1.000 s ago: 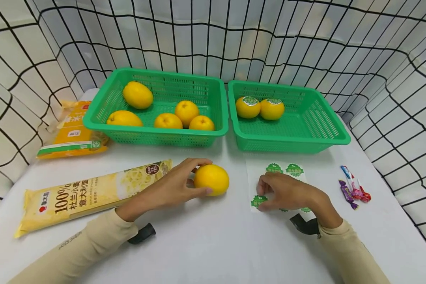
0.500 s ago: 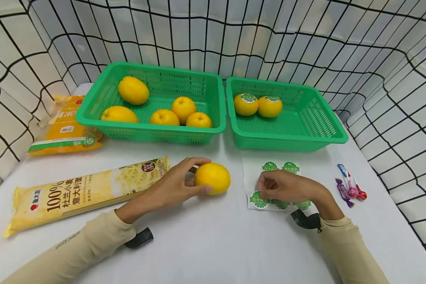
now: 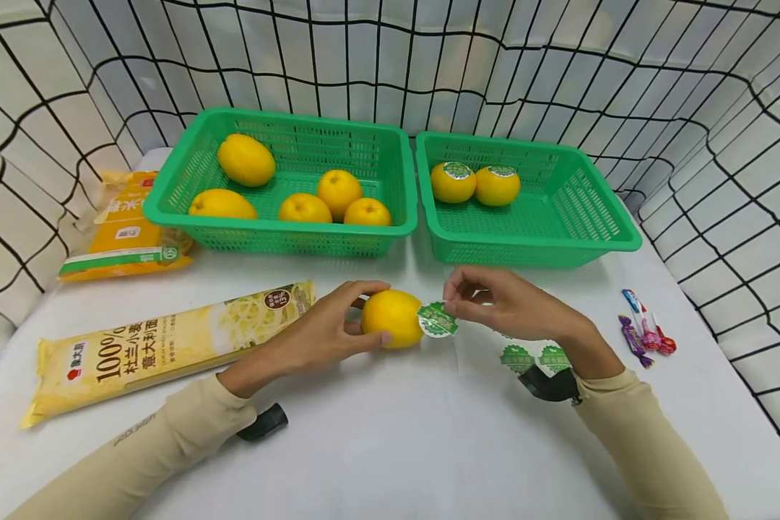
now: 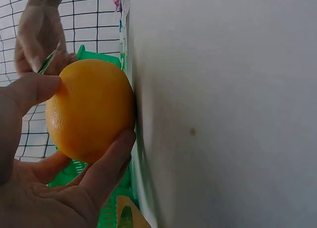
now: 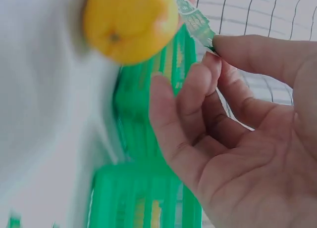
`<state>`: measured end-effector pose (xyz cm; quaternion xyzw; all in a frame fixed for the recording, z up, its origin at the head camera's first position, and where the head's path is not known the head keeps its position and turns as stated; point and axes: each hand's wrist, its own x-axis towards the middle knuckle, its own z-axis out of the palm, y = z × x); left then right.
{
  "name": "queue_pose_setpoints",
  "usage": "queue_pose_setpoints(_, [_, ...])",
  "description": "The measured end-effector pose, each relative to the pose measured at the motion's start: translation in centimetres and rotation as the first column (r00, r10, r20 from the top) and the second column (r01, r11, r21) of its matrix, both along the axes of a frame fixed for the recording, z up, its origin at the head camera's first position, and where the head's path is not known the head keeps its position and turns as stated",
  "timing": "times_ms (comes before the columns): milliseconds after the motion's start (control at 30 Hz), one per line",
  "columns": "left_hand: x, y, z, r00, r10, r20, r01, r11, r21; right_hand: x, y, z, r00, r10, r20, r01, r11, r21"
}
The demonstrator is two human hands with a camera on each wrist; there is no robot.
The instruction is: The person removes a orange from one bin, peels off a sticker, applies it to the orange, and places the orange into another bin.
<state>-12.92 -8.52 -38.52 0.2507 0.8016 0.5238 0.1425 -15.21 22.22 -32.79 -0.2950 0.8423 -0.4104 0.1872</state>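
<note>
My left hand point(image 3: 328, 328) grips a yellow-orange citrus fruit, an orange point(image 3: 393, 318), at the middle of the table, fingers behind it and thumb in front. The left wrist view shows the orange point(image 4: 91, 112) held between thumb and fingers, with no sticker on the side facing that camera. Just right of the fruit, my right hand point(image 3: 510, 300) pinches a green-and-white round sticker point(image 3: 438, 320) by its edge. In the right wrist view the sticker point(image 5: 194, 21) hangs from thumb and fingertip, overlapping the orange's edge. A white sticker sheet point(image 3: 477, 350) lies under the right hand, partly hidden.
Behind stand two green baskets: the left one point(image 3: 279, 238) holds several plain oranges, the right one point(image 3: 533, 249) two stickered ones. A noodle pack point(image 3: 169, 354) and an orange bag point(image 3: 126, 231) lie left, wrapped candies point(image 3: 646, 332) right. Black netting point(image 3: 377, 65) surrounds the table.
My right hand has peeled the sticker off the lower left of the sheet and carried it left and up to the orange. My left hand keeps holding the fruit in place.
</note>
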Motion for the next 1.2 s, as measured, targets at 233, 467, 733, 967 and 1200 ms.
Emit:
queue_pose_setpoints(233, [-0.2,0.0,0.0,1.000,-0.017,0.018,0.016,0.999,0.034,-0.6,-3.8,-0.4,1.000,-0.024,-0.015,0.023,0.997,-0.077])
queue_pose_setpoints(467, [-0.1,-0.1,-0.1,0.999,-0.011,0.032,0.010,0.999,0.042,-0.5,-4.7,-1.6,0.997,-0.069,-0.039,0.065,0.994,-0.085])
queue_pose_setpoints(733, [-0.1,-0.1,-0.1,1.000,-0.022,0.022,0.020,0.997,0.078,-0.6,-4.7,-0.9,0.998,-0.051,-0.023,0.049,0.996,-0.073])
queue_pose_setpoints(967, [-0.1,0.0,-0.2,1.000,-0.018,-0.020,0.019,0.996,0.082,-0.5,-4.9,-1.3,0.985,-0.033,-0.172,0.025,0.999,-0.048])
queue_pose_setpoints(1200, [-0.1,0.3,-0.3,1.000,0.002,-0.014,0.000,0.997,0.078,0.4,-4.9,-1.3,0.917,-0.089,-0.388,0.111,0.993,0.036])
